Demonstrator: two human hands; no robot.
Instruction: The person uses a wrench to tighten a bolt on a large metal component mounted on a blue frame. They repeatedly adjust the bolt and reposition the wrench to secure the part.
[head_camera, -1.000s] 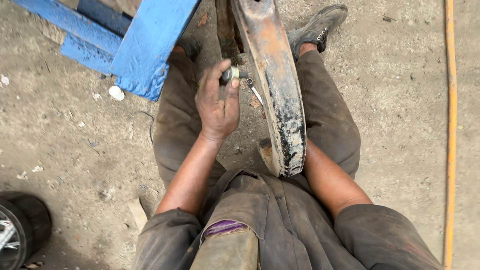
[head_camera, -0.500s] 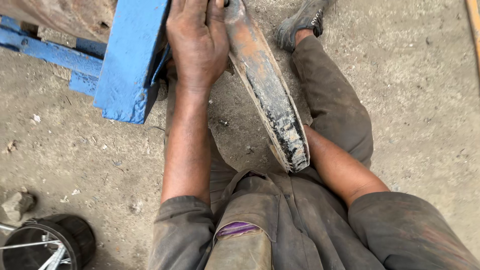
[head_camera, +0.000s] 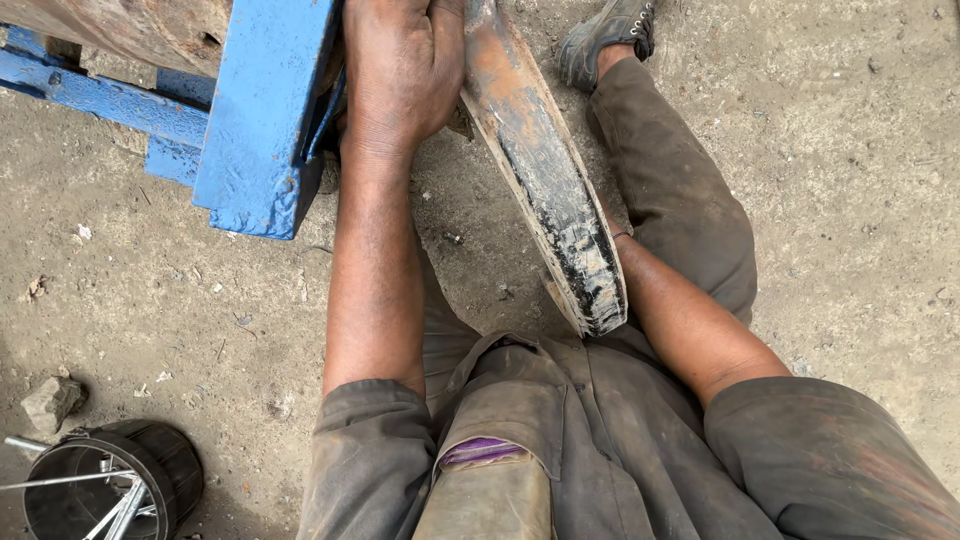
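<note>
I sit on a concrete floor with a long, curved, rusty metal guard (head_camera: 545, 170) standing between my legs, its dirty black end near my lap. My left hand (head_camera: 400, 65) reaches up along the guard's left edge at the top of the view, fingers curled; what it grips is cut off by the frame. My right forearm runs behind the guard's lower end, and the right hand itself is hidden there.
A blue painted metal frame (head_camera: 265, 120) stands at upper left, close to my left hand. A black bucket (head_camera: 110, 485) with metal rods sits at lower left beside a stone (head_camera: 52, 402). My right shoe (head_camera: 610, 35) rests at top centre.
The view has tilted so my left hand and the guard's upper end now reach the top edge. The small metal piece between the fingers a second ago is no longer visible.
</note>
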